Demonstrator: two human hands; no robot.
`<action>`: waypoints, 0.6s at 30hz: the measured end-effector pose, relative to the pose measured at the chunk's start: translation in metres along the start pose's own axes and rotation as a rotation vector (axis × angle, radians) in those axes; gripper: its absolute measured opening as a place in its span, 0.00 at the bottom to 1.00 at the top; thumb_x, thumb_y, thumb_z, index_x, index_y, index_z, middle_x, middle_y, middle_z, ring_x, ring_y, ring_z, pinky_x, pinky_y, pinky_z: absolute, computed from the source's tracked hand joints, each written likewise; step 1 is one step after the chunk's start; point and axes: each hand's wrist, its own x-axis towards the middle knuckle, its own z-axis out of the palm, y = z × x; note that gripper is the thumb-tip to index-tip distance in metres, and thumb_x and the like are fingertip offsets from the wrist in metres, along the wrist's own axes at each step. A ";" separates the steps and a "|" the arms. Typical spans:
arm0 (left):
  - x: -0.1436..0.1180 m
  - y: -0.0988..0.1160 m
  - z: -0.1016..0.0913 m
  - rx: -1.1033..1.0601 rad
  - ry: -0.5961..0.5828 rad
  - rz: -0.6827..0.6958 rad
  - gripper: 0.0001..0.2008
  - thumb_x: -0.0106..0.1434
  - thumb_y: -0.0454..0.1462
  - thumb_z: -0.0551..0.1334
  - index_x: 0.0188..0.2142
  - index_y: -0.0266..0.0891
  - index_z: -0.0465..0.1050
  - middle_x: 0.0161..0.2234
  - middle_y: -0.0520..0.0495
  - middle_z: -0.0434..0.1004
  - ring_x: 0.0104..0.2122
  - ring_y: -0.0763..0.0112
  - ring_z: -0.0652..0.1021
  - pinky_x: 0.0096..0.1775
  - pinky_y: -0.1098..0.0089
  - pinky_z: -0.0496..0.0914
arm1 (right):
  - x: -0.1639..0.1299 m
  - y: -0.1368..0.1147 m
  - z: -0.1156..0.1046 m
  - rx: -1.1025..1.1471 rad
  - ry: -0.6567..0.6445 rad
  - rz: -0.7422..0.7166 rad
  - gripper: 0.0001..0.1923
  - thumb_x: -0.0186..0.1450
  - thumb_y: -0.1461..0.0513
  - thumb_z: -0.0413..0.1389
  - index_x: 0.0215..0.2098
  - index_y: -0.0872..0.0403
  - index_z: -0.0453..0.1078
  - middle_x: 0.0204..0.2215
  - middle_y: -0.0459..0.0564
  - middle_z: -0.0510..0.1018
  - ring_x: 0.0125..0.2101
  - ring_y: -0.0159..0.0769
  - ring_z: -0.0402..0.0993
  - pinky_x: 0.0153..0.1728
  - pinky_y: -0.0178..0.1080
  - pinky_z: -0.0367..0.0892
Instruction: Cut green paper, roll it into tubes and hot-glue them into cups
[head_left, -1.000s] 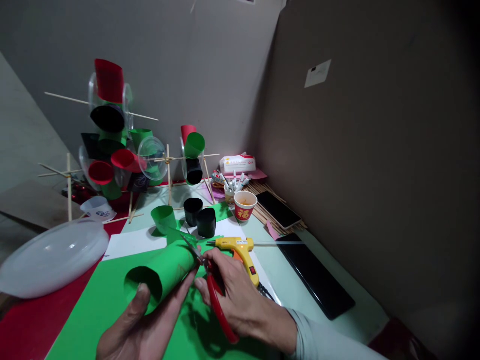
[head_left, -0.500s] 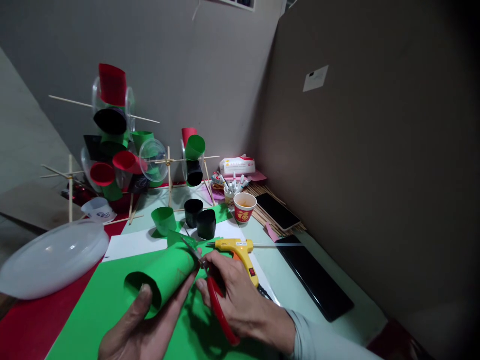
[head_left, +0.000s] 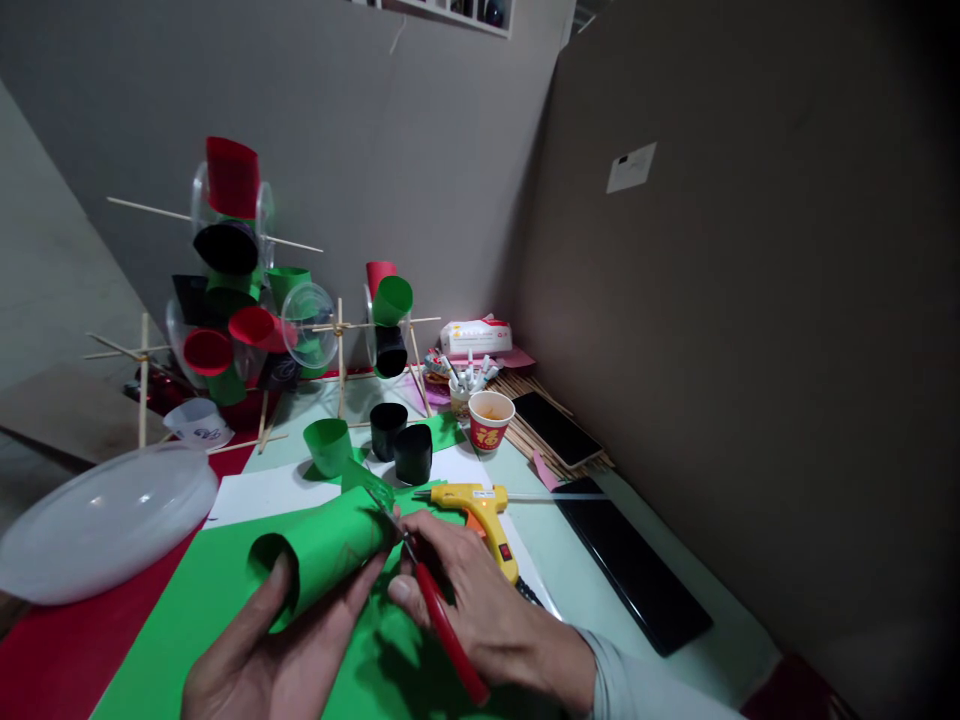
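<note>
Head view: green paper tube [head_left: 326, 550] over green sheet [head_left: 187, 620], gripped by left hand [head_left: 262, 660]; right hand [head_left: 480, 610] grasps red scissors [head_left: 442, 625] w/ blades at tube's far end. Yellow glue gun [head_left: 480, 505] just beyond. Pale tabletop [head_left: 600, 580], grey wall [head_left: 375, 120] behind.

Dim indoor light, dark vignetted right edge

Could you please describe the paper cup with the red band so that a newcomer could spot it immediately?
Start at the yellow glue gun lying on the table beyond the hands. Just behind it, toward the wall, stands one small upright paper cup. Unlike the plain green and black paper cylinders to its left, it is white-rimmed with a red printed band.
</note>
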 end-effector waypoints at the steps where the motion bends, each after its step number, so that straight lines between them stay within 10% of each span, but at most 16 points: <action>1: 0.001 0.000 -0.001 0.010 -0.001 0.019 0.40 0.64 0.34 0.64 0.74 0.43 0.55 0.56 0.39 0.83 0.66 0.45 0.68 0.58 0.48 0.72 | 0.000 -0.001 -0.001 0.006 -0.010 -0.002 0.14 0.67 0.50 0.55 0.43 0.51 0.66 0.34 0.48 0.72 0.34 0.42 0.68 0.41 0.46 0.68; 12: 0.005 0.002 -0.009 0.027 0.031 0.110 0.45 0.59 0.27 0.61 0.74 0.43 0.52 0.51 0.40 0.86 0.60 0.41 0.76 0.51 0.43 0.78 | 0.001 0.000 -0.001 -0.008 -0.020 0.026 0.14 0.69 0.52 0.57 0.45 0.52 0.72 0.37 0.51 0.77 0.36 0.43 0.72 0.41 0.45 0.69; 18: 0.000 0.010 -0.002 0.155 0.003 0.060 0.36 0.53 0.30 0.67 0.63 0.50 0.73 0.54 0.43 0.85 0.52 0.45 0.83 0.50 0.53 0.77 | 0.002 0.003 -0.003 -0.127 -0.006 0.090 0.11 0.65 0.59 0.63 0.45 0.52 0.73 0.39 0.51 0.79 0.40 0.46 0.74 0.43 0.46 0.70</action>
